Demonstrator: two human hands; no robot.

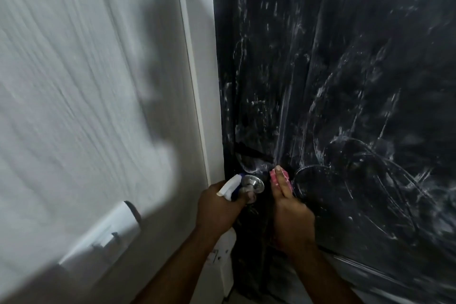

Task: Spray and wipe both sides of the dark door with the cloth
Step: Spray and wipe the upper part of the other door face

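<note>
The dark door [345, 81] fills the right half of the view, streaked with white soapy smears. Its round silver knob [253, 185] sits near the door's left edge. My left hand [219, 207] grips a white and blue spray bottle [230, 187], whose head lies right against the knob; the bottle's body is mostly hidden under my hand. My right hand [288, 207] presses a pink cloth [277, 179] flat against the door just right of the knob, fingers straight and pointing up.
A white door frame [197, 81] runs down beside the door's left edge. A pale wall [86, 81] with a shadow fills the left. A white switch plate [108, 229] is on the wall at lower left.
</note>
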